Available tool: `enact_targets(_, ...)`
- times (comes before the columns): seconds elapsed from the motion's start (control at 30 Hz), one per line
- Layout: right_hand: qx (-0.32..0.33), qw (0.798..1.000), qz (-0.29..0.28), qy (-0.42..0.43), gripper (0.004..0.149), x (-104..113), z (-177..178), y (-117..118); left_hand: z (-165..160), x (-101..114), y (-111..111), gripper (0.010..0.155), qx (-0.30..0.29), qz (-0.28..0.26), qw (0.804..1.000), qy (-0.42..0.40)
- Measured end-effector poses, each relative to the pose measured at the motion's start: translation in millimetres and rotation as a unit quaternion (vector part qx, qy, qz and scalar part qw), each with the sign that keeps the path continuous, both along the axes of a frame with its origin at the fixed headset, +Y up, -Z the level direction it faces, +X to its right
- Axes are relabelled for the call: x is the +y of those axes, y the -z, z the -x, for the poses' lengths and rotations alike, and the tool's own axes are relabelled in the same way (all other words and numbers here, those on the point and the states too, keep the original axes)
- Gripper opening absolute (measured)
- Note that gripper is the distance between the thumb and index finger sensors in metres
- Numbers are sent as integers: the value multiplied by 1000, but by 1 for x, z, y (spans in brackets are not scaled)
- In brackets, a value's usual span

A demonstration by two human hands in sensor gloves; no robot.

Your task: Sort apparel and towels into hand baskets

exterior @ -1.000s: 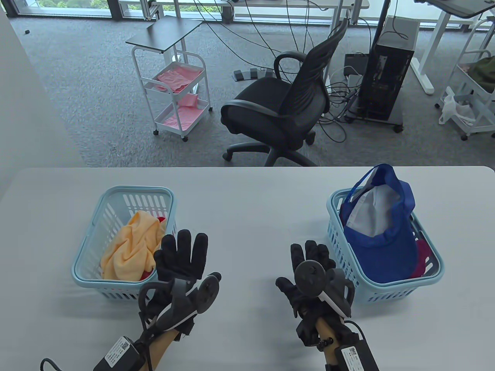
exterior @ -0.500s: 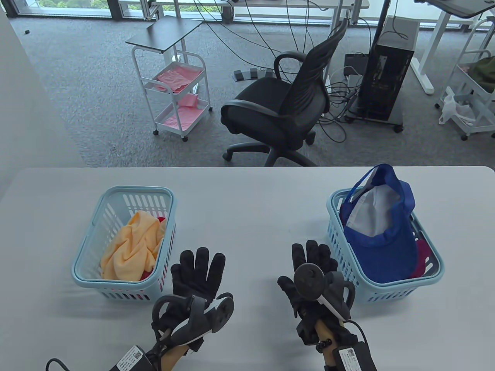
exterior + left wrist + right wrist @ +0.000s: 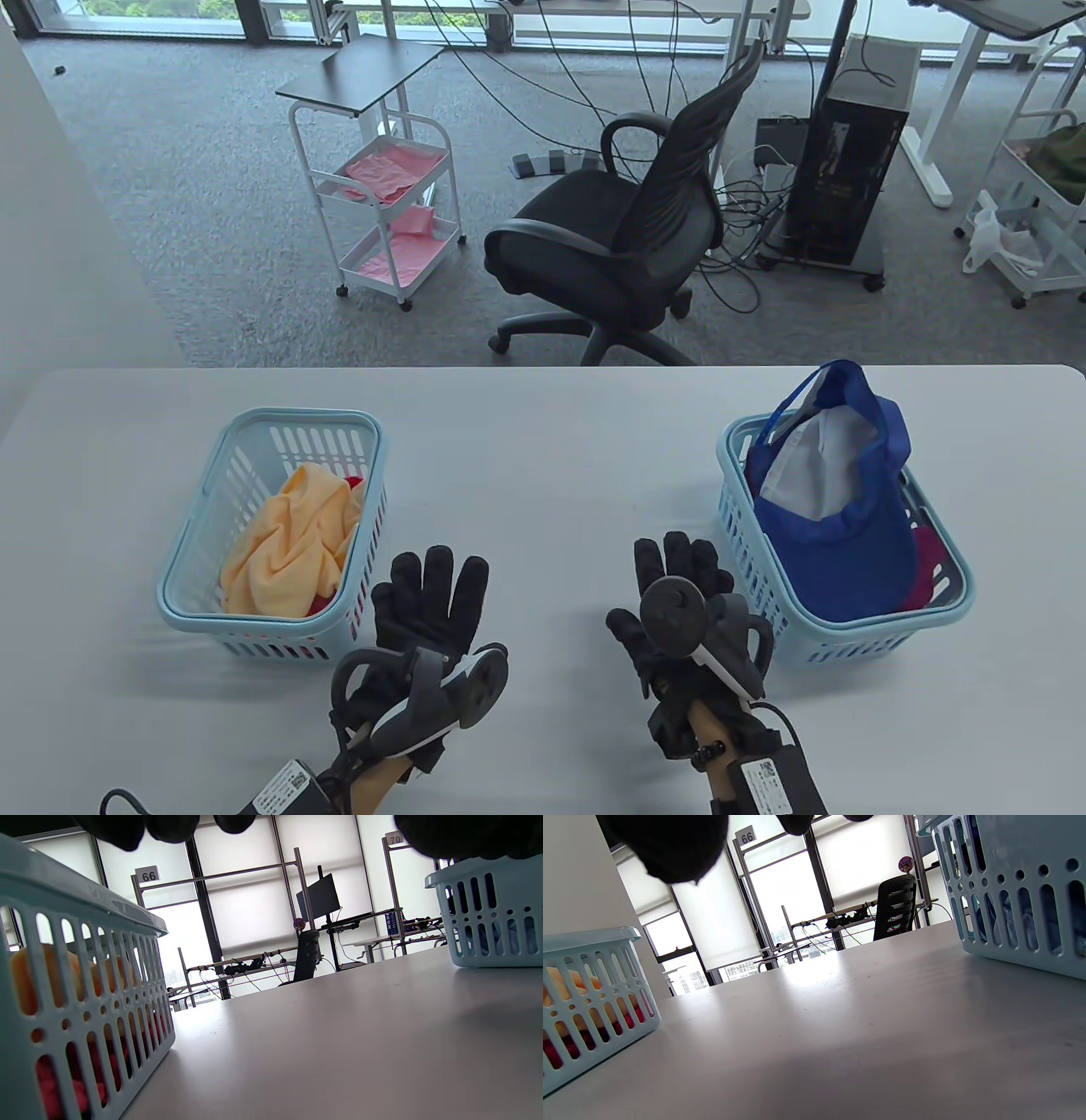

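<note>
now 2 flat, empty grips on the desk (image 3: 543,475): left hand (image 3: 428,603), right hand (image 3: 679,594). yellow towel (image 3: 288,543) in left basket (image 3: 254,424), blue cap (image 3: 848,526) in right basket (image 3: 848,641).

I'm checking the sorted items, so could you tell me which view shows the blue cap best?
The table view: the blue cap lies whole, upside down, atop the right basket. The right wrist view gives only bluish patches through that basket's slots; the left wrist view shows just its wall, contents indistinct.
</note>
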State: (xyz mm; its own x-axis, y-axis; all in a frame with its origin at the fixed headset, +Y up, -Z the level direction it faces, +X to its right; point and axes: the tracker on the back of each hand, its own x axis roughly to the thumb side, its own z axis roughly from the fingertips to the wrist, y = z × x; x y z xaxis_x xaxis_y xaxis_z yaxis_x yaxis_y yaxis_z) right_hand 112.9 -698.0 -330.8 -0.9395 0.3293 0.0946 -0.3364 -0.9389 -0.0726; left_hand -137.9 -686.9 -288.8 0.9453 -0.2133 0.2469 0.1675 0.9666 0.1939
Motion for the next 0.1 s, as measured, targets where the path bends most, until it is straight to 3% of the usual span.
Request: enact_targets(0.1,1,1000,-2,4,84,1,0,0,0,0,0,93,1,2,1000,0)
